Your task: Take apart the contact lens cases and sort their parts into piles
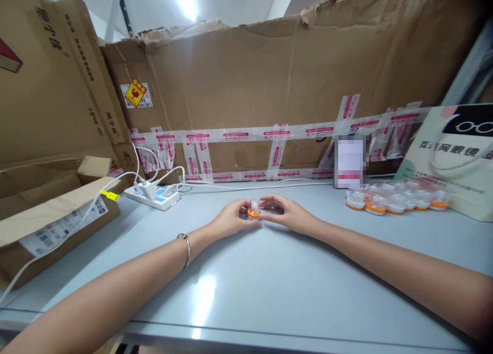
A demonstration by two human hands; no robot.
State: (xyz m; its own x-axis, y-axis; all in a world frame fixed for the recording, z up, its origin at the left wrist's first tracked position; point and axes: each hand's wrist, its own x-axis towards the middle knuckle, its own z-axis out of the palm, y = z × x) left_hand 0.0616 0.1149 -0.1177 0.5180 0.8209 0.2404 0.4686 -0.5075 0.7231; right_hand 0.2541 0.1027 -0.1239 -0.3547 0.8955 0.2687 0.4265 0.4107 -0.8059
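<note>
Left hand (233, 216): thumb and fingers closed on a small clear-topped container (253, 212) with an orange band.
Right hand (288, 214): fingertips at the container's other side; whether they grip, I cannot tell.
Similar containers (395, 204): grouped well right of the grip, on the table (308, 287).
Container's progress: apparently mid-handling, apart from the group; completion unclear.

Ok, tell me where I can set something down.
Bare: the front of the table, between the left forearm and right forearm; also the gap between the right hand and the clear-topped pieces. Crowded: back right, those pieces beside the bag; left, the power strip and open box.
</note>
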